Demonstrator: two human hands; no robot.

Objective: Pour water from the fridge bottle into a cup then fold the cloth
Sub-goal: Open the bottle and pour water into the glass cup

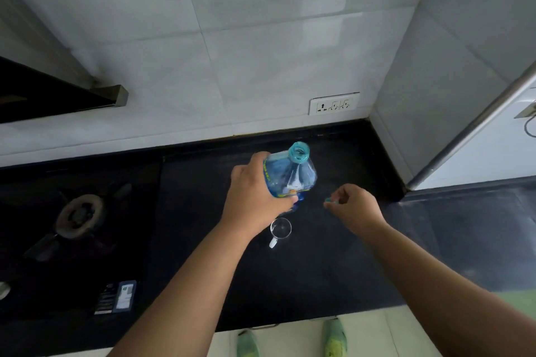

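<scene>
My left hand point(255, 197) grips a clear blue plastic water bottle point(290, 175) around its body, above the black counter point(333, 269). The bottle's mouth is uncapped and points up and away from me. Just below the bottle, a small clear glass cup point(280, 229) with a handle stands on the counter, looking empty. To the right, my right hand point(353, 207) pinches the small teal bottle cap point(328, 200) between its fingertips. No cloth is in view.
A black gas hob with a burner point(79, 216) lies on the left of the counter. White tiled wall with a socket plate point(334, 103) stands behind. A fridge edge point(470, 130) is at the right, a dark hood point(58, 95) upper left.
</scene>
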